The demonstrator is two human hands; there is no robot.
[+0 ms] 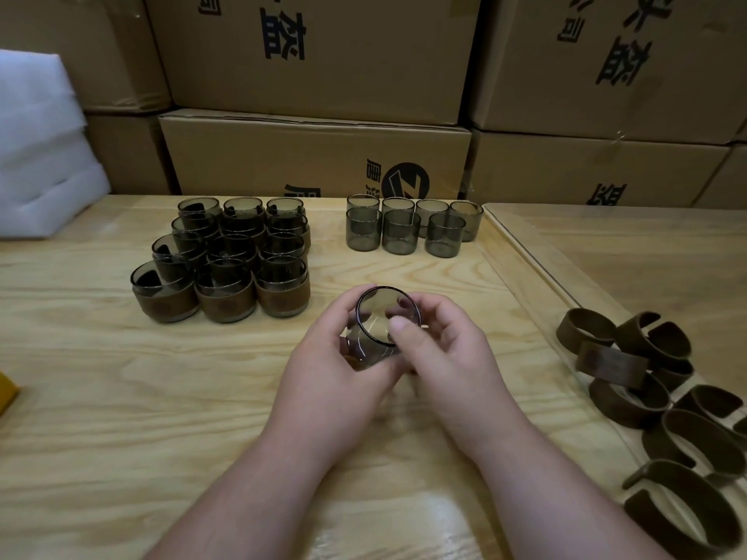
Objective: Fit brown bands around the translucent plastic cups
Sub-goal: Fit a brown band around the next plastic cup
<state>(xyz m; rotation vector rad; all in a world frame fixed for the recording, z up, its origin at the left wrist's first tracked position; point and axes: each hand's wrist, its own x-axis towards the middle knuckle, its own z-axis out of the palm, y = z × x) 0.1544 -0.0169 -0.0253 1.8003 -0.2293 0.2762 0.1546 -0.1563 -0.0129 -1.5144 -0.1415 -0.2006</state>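
Smoky grey cups, brown bands, pale wood-grain table.

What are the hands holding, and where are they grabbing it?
Both hands, left hand and right hand, hold one bare translucent cup by its side wall, fingers near the rim.

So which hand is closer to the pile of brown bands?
The right hand. It holds the cup on the side facing the brown bands; the left hand is on the cup's far side.
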